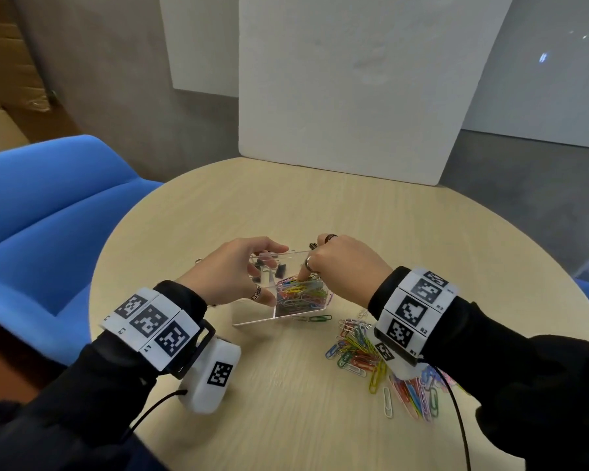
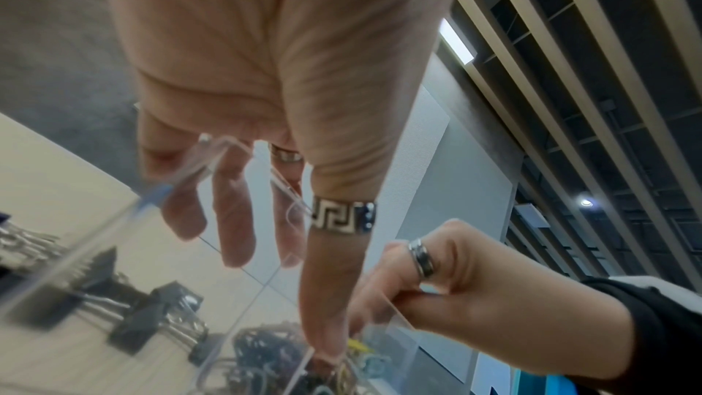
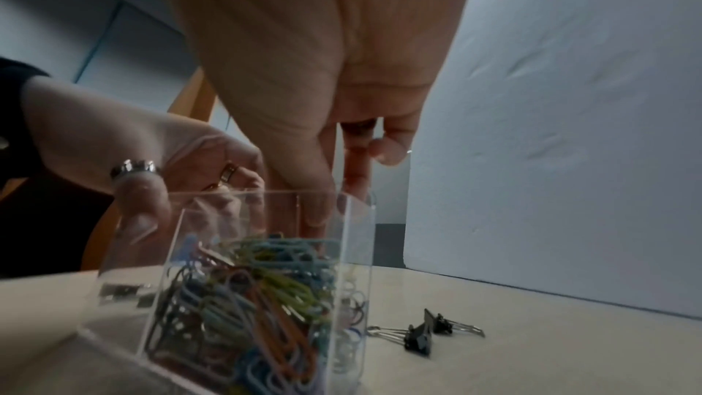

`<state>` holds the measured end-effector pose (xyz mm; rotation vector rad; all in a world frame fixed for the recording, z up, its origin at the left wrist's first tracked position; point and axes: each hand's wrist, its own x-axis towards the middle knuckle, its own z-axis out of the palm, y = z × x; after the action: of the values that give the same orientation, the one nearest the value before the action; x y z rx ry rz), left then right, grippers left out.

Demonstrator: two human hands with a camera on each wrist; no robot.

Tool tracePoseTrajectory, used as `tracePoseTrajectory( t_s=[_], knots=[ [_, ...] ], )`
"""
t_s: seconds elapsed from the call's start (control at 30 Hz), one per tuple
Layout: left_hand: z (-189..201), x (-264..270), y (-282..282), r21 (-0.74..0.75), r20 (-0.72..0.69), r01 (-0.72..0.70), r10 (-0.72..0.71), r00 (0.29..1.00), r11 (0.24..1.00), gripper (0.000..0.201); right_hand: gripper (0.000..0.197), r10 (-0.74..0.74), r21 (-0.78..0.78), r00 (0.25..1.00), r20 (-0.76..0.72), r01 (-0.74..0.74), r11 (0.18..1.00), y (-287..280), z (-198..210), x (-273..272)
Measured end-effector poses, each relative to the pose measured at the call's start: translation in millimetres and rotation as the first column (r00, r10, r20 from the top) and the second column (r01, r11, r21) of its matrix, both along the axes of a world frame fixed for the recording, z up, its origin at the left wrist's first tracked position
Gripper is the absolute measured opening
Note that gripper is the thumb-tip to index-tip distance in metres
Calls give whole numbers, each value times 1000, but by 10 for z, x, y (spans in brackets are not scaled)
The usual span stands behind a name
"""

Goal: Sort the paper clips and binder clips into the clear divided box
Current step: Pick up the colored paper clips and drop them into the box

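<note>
Dozens of loose coloured wire paper clips (image 1: pixel 381 365) lie heaped on the round pale wood table (image 1: pixel 286 402) nearest the person, under the right wrist; too tangled to count. One green clip (image 1: pixel 312 318) lies apart, just beside the front wall of the clear acrylic divided box (image 1: pixel 252 312). Two compartments show contents: right one holds a packed pile of coloured paper clips (image 3: pixel 250 296), left rear one holds black binder clips (image 1: pixel 269 268), at least three, exact count unclear through the wall. Left hand (image 1: pixel 232 270) grips the box, thumb down the near side, fingers curled over the far rim. Right hand (image 1: pixel 340 266) is over the paper-clip compartment, thumb and a finger reaching down into the pile; whether they pinch a clip cannot be told, other fingers curled. Rings on both hands. Two more black binder clips (image 3: pixel 425 332) lie on the table just behind the box, touching each other. Farther back a white foam board (image 1: pixel 354 79) stands at the table's edge. Blue upholstered seat (image 1: pixel 48 215) at left.
</note>
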<state>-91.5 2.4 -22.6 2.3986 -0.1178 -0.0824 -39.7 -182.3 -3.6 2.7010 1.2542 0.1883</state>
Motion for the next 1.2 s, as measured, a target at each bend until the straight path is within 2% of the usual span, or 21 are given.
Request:
tracePoseTrajectory(
  t_s=[0.13,0.2,0.33,0.57,0.7,0.93,1.0,1.03,1.13,1.2],
  knots=[
    [-2,-3,3,0,-4,5,-5,1000,1000,76,46,33,-115,999,-18,-35,993,-44,10,-8],
    [-2,-1,2,-6,-2,2,-2,1000,1000,75,46,41,-87,998,-41,-44,995,-50,14,11],
    [-4,2,2,-8,4,3,-3,1000,1000,75,40,15,69,989,-146,-5,998,-95,76,-1],
    [-12,12,8,-14,-1,4,-4,1000,1000,75,43,-3,-46,983,-185,-6,999,-57,-11,-47],
    [-2,23,8,-10,-1,5,-5,1000,1000,75,41,3,80,991,-137,8,997,-55,36,-30],
    [5,28,15,-18,-12,12,-13,1000,1000,74,39,11,-58,999,-37,-13,998,-185,-37,21],
    [3,29,22,-18,-8,13,-13,1000,1000,74,40,-3,24,996,-90,5,1000,-239,-30,37],
    [1,32,25,-18,-6,12,-12,1000,1000,74,41,-7,116,993,-119,21,993,-270,-28,35],
    [-4,55,35,-14,1,-2,2,1000,1000,73,30,26,452,980,-196,67,890,-373,-12,-18],
    [-1,74,44,-11,7,-17,17,1000,1000,73,20,65,531,938,-339,134,836,-422,3,-77]
  ],
)
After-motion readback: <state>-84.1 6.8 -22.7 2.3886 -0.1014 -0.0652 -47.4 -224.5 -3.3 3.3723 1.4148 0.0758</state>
